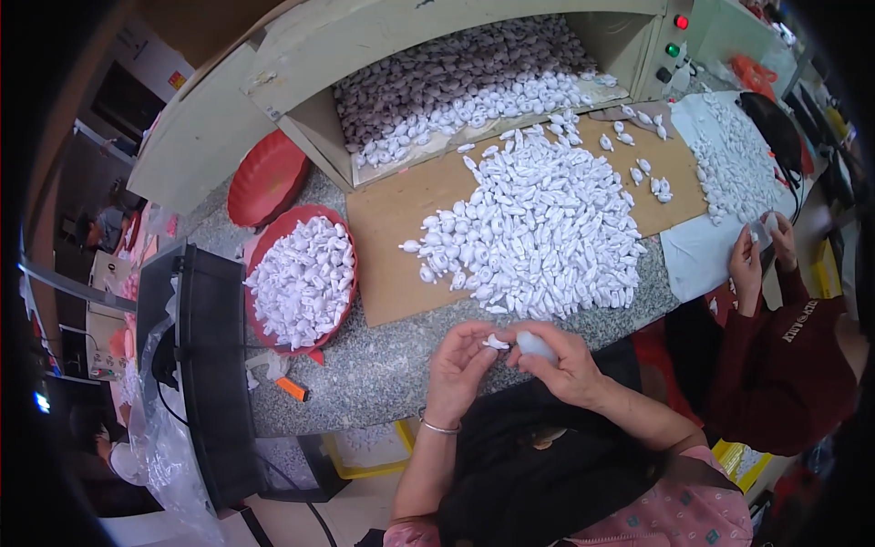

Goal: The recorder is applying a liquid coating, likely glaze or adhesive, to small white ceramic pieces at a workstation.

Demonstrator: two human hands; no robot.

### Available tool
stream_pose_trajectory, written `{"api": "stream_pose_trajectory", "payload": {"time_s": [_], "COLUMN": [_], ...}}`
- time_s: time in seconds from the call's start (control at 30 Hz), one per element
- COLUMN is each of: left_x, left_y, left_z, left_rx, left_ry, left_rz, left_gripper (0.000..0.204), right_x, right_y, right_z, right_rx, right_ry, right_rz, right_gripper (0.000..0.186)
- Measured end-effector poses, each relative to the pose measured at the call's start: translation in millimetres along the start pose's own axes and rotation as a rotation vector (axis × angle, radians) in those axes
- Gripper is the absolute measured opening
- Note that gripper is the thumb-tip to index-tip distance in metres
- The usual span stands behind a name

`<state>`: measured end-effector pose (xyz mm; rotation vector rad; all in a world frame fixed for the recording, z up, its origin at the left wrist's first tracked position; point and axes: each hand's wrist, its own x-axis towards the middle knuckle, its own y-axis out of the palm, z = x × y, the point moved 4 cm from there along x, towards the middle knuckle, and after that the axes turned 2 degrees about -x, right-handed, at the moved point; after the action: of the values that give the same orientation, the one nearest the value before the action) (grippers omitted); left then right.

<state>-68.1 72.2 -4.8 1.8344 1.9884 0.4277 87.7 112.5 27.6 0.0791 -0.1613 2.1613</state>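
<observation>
Small white piece at the counter's near edge, between both hands. Left hand: grip pinched closed on it, thumb against fingers. Right hand: grip curled round a pale rounded object, just beside. Farther, left: red bowl heaped with white pieces. Right of it: large white heap on brown cardboard. Far: open-fronted cabinet, more pieces inside.

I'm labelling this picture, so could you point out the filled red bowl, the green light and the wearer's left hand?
Red bowl [276, 227]: head view, on its upper-left rim.
Green light [673, 49]: head view, on its face.
Left hand [458, 362]: head view, on its middle.
</observation>
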Motion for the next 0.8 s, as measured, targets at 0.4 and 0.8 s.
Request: {"api": "stream_pose_trajectory", "payload": {"time_s": [0.4,0.8], "left_x": [0.3,-71.9], "left_y": [-13.2,-100.2], "left_z": [-3.3,-126.2], "left_rx": [0.895,1.341], "left_ry": [0.198,0.628], "left_rz": [-0.085,-0.848], "left_gripper": [0.029,0.012], "right_x": [-16.0,-20.7], "right_y": [12.1,-5.0], "right_z": [-32.5,-43.4], "right_rx": [0.257,0.276], "right_ry": [0.163,0.145], "right_rz": [-0.004,-0.102], "right_gripper": [0.03,0.04]}}
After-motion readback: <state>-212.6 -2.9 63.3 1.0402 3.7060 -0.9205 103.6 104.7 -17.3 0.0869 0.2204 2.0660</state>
